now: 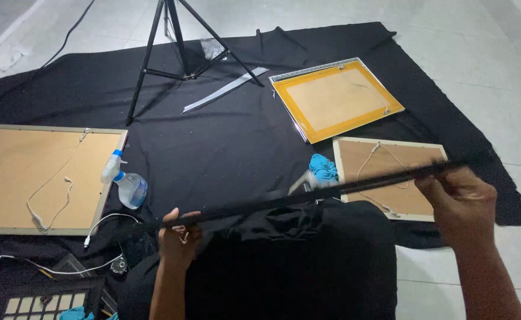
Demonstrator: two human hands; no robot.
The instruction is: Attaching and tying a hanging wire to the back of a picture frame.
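Hands: left hand and right hand each pinch-grip the black strip ends above the blue rag; I'd keep it level.

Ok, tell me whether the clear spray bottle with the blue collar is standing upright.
No: the clear spray bottle lies on its side on the black cloth.

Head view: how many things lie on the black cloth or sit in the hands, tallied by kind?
Picture frames, back side up: 3 (large left, orange-bordered, small right)
Spray bottle: 1
Tripod: 1
Blue rag: 1
Grey strip: 1
Long black strip, held by left hand and right hand: 1
Total: 8
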